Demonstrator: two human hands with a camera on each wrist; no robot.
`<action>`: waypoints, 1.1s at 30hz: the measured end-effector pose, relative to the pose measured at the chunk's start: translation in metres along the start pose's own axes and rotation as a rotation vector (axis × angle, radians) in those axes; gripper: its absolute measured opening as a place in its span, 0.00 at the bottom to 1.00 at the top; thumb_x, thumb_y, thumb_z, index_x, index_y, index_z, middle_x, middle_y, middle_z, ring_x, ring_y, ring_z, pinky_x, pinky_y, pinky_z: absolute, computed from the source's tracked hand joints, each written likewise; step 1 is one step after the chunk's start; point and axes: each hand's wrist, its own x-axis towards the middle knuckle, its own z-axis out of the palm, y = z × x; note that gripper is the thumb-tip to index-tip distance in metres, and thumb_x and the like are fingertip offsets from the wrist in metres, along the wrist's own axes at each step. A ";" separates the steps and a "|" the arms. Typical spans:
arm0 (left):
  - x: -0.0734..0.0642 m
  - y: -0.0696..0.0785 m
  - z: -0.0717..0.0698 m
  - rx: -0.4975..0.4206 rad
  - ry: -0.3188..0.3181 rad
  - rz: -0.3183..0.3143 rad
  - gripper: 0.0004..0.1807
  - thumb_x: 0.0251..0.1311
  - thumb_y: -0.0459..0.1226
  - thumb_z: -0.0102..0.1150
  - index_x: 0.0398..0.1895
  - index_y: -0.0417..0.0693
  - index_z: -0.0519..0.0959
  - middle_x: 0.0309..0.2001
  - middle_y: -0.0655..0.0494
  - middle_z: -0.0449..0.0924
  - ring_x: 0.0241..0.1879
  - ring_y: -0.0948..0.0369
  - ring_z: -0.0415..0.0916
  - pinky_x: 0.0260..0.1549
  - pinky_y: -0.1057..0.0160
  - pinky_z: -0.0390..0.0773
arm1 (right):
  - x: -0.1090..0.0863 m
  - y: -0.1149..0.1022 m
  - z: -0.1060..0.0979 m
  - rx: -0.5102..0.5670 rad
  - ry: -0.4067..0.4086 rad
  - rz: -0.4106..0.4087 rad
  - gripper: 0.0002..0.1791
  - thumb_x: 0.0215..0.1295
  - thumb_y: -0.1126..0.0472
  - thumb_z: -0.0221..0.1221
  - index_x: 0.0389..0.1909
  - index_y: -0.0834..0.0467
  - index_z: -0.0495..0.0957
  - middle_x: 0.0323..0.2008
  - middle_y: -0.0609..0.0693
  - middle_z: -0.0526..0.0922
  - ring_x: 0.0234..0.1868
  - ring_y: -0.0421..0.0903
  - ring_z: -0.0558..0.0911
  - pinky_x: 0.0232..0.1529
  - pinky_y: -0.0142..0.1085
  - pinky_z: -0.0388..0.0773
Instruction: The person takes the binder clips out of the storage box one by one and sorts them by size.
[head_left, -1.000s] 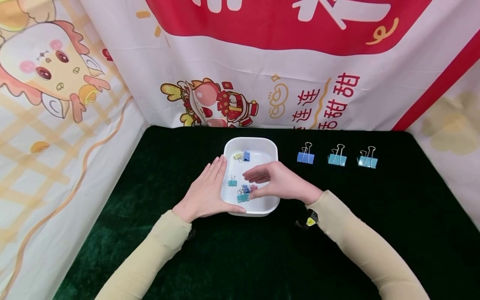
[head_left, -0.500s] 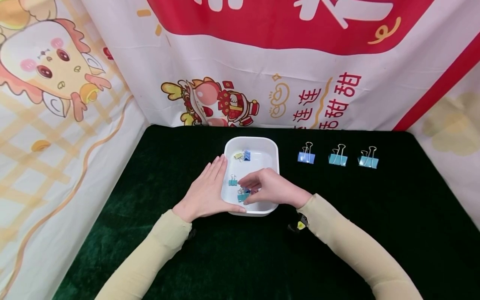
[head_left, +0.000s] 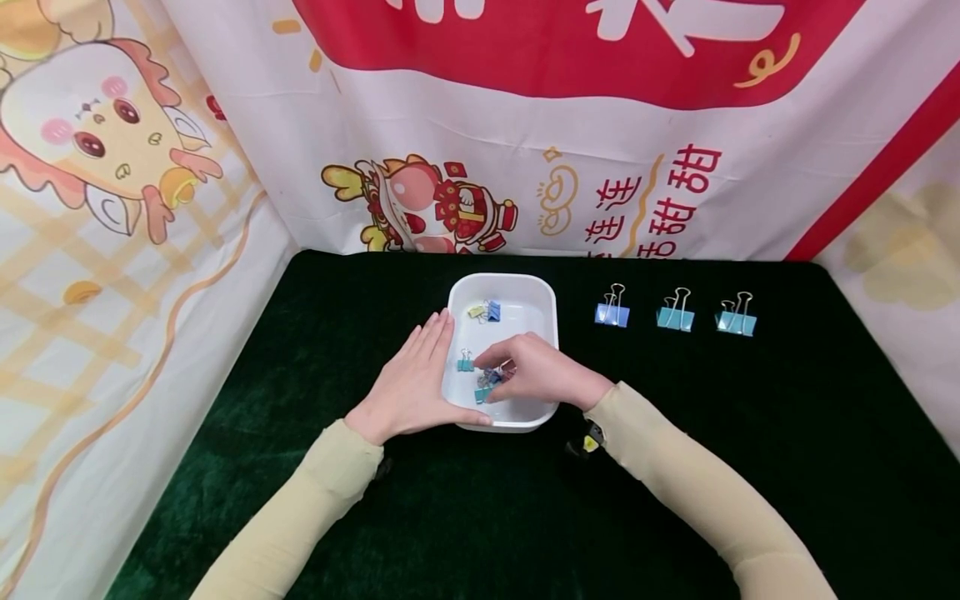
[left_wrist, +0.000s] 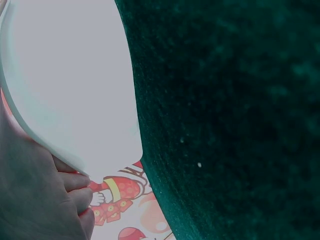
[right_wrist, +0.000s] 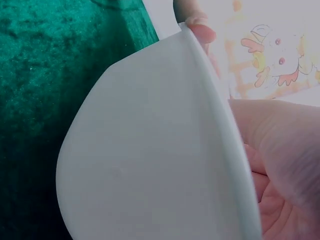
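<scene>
A white plastic tray (head_left: 536,317) stands on the dark green cloth with small binder clips in it. My left hand (head_left: 408,383) lies along its left side, fingers straight, thumb at the front corner. Inside the tray, my right hand (head_left: 536,371) curves its fingers and thumb around a cluster of blue and pinkish clips. A teal binder clip (head_left: 482,395) sits by the right thumb tip; I cannot tell whether the fingers pinch any clip. Another teal clip (head_left: 465,362) lies left of the right fingertips. In the right wrist view, the tray wall (right_wrist: 150,140) hides the fingertips.
Toward the tray's back lie a yellow clip (head_left: 476,312) and a blue clip (head_left: 493,311). Right of the tray, larger clips stand in a row: one blue (head_left: 612,315), one teal (head_left: 675,319), another teal (head_left: 736,323). A printed curtain (head_left: 450,108) hangs behind the table.
My right hand has moved down and left into the tray, its fingers now around the clip cluster. The left hand and the row of larger clips have stayed put.
</scene>
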 end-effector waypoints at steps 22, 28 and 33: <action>0.000 -0.002 -0.003 -0.022 -0.007 -0.001 0.76 0.41 0.83 0.54 0.83 0.49 0.35 0.82 0.54 0.30 0.80 0.57 0.29 0.75 0.52 0.38 | 0.000 -0.007 0.001 -0.084 0.006 -0.015 0.24 0.59 0.65 0.74 0.57 0.61 0.84 0.51 0.53 0.87 0.47 0.46 0.86 0.51 0.41 0.83; 0.000 -0.002 -0.001 -0.026 -0.007 0.006 0.76 0.42 0.81 0.57 0.83 0.49 0.35 0.82 0.54 0.30 0.80 0.57 0.28 0.75 0.51 0.38 | 0.005 -0.006 0.001 -0.114 -0.005 0.001 0.23 0.59 0.65 0.74 0.56 0.61 0.84 0.51 0.53 0.87 0.49 0.46 0.85 0.53 0.40 0.81; -0.001 -0.002 -0.001 -0.034 -0.008 0.009 0.76 0.43 0.80 0.58 0.83 0.50 0.33 0.82 0.54 0.30 0.80 0.57 0.29 0.75 0.51 0.38 | 0.007 -0.004 0.003 -0.132 -0.009 0.022 0.17 0.61 0.65 0.72 0.52 0.59 0.87 0.46 0.50 0.88 0.45 0.41 0.86 0.50 0.35 0.81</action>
